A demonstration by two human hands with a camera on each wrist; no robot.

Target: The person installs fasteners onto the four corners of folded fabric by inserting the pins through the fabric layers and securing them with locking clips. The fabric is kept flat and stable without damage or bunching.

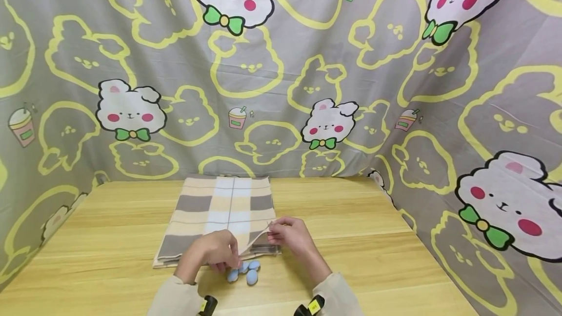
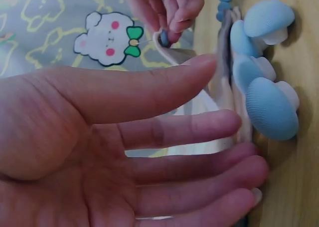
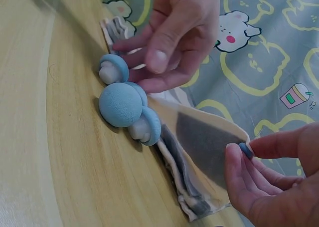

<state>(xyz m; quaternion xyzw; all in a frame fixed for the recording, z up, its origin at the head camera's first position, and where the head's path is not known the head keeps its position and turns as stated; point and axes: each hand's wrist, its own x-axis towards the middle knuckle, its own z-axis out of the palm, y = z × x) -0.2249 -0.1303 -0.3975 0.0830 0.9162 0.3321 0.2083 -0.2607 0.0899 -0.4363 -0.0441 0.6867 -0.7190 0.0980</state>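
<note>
A folded plaid blanket (image 1: 230, 208) in beige, grey and white lies on the table. My right hand (image 1: 291, 235) pinches its lifted near-right corner together with a small blue disc (image 3: 244, 149) between thumb and fingers. My left hand (image 1: 219, 250) is at the blanket's near edge, beside several mushroom-shaped pieces (image 3: 119, 105) with blue caps and white stems. In the left wrist view, the left hand's fingers (image 2: 199, 164) are nearly straight, with the palm bare and the fingertips close to the mushroom-shaped pieces.
Several small blue discs (image 2: 225, 7) lie near the blanket's edge. The wooden table (image 1: 351, 257) extends to both sides. A grey curtain (image 1: 281, 62) with cartoon bunnies hangs behind and around it. Beige sleeves (image 1: 340, 296) and black wrist straps (image 1: 309, 306) show at the bottom.
</note>
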